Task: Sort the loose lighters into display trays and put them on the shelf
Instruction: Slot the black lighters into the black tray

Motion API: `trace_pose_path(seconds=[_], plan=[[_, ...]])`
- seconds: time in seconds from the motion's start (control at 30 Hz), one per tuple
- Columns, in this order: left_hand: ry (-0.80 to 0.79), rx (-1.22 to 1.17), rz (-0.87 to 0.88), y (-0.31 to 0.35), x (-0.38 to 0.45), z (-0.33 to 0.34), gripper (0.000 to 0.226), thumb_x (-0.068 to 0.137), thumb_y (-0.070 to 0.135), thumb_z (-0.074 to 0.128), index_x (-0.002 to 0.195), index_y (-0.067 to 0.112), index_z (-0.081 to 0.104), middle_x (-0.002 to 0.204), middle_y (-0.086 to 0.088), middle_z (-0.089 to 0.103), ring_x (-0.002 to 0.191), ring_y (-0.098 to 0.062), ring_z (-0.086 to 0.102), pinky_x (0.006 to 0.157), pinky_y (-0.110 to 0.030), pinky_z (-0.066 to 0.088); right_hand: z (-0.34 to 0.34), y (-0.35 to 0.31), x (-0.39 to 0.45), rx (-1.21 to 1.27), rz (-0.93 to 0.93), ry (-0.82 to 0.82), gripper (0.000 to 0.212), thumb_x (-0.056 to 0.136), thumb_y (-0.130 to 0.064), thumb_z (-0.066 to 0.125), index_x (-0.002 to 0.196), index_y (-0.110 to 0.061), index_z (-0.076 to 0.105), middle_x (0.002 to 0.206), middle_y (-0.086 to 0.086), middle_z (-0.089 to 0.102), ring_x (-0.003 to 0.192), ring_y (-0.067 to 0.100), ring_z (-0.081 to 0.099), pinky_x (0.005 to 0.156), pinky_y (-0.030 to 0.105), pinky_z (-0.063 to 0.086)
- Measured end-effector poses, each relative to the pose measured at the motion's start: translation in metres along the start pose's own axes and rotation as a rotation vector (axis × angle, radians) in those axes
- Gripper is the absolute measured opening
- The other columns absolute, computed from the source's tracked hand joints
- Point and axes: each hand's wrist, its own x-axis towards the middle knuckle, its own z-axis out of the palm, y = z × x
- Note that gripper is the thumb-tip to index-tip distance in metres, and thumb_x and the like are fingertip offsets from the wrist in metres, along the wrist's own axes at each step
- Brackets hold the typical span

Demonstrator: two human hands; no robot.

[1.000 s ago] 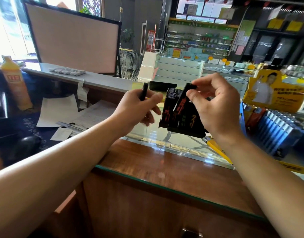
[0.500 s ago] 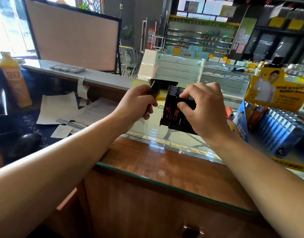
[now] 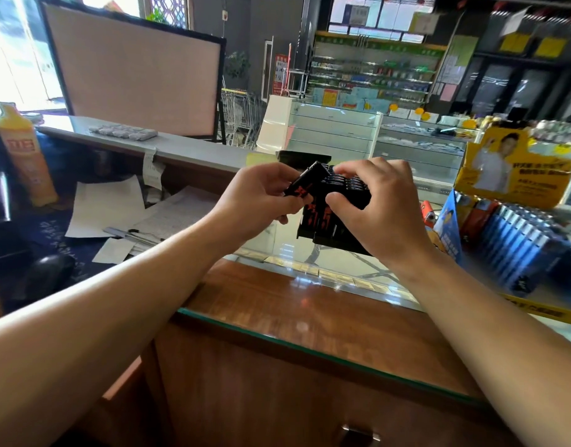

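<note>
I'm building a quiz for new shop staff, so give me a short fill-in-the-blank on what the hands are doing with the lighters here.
1. The left hand grips one black ____ with red markings.
2. The right hand rests on top of the black display ____, which is filled with lighters.
3. The display tray stands on the ____ counter top.
4. An orange ____ stands at the far left.

Missing words: lighter; tray; glass; bottle
</note>
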Motion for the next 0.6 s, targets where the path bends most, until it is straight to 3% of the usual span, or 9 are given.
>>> trace_pose_path(seconds=[0.17, 0.23, 0.33, 0.4, 0.47, 0.6], plan=[[-0.033, 0.013, 0.036, -0.001, -0.001, 0.002, 0.028, 0.079, -0.012, 0.07, 0.092, 0.013, 0.068, 0.091, -0.014, 0.075, 0.076, -0.023, 0.068, 0.071, -0.041, 0.057, -0.005, -0.013, -0.002, 0.159, -0.061, 0.069, 0.032, 0.085, -0.027, 0.067, 0.116, -0.023, 0.069, 0.093, -0.01, 0.06, 0.093, 0.01, 0.046, 0.073, 0.015, 0.033], [-0.057, -0.023, 0.031, 0.0, -0.003, 0.004, 0.028, 0.079, -0.012, 0.071, 0.095, 0.011, 0.067, 0.091, -0.019, 0.074, 0.078, -0.032, 0.071, 0.079, -0.044, 0.06, -0.005, -0.016, -0.003, 0.18, -0.036, 0.101, 0.026, 0.084, -0.026, 0.068, 0.11, -0.023, 0.071, 0.091, -0.006, 0.056, 0.088, 0.01, 0.051, 0.073, 0.008, 0.035], [-0.118, -0.061, 0.033, 0.002, -0.006, 0.006, 0.025, 0.083, -0.007, 0.07, 0.1, 0.011, 0.068, 0.091, -0.021, 0.074, 0.08, -0.032, 0.073, 0.075, -0.039, 0.062, -0.003, -0.021, -0.003, 0.261, 0.025, 0.152, 0.018, 0.085, -0.023, 0.07, 0.103, -0.023, 0.073, 0.084, -0.013, 0.056, 0.084, 0.008, 0.057, 0.074, 0.006, 0.039], [-0.133, -0.051, 0.042, 0.004, -0.008, 0.008, 0.021, 0.085, -0.004, 0.069, 0.096, 0.014, 0.07, 0.09, -0.016, 0.075, 0.079, -0.029, 0.074, 0.07, -0.036, 0.062, -0.003, -0.022, -0.003, 0.287, 0.045, 0.178, 0.014, 0.086, -0.024, 0.07, 0.1, -0.025, 0.074, 0.084, -0.01, 0.062, 0.083, 0.008, 0.059, 0.074, 0.009, 0.043], [-0.12, -0.057, 0.047, 0.005, -0.009, 0.009, 0.019, 0.087, -0.006, 0.067, 0.094, 0.011, 0.07, 0.089, -0.02, 0.074, 0.078, -0.032, 0.074, 0.067, -0.034, 0.062, -0.002, -0.023, -0.003, 0.298, 0.055, 0.193, 0.012, 0.088, -0.026, 0.069, 0.098, -0.026, 0.074, 0.087, -0.003, 0.068, 0.083, 0.01, 0.062, 0.074, 0.021, 0.049], [-0.065, -0.057, 0.06, 0.005, -0.008, 0.012, 0.019, 0.093, -0.004, 0.06, 0.111, -0.002, 0.065, 0.094, -0.028, 0.07, 0.077, -0.033, 0.073, 0.068, -0.039, 0.062, 0.0, -0.026, -0.004, 0.335, 0.047, 0.169, 0.019, 0.087, -0.024, 0.068, 0.105, -0.027, 0.072, 0.087, -0.003, 0.07, 0.083, 0.014, 0.065, 0.074, 0.034, 0.054]])
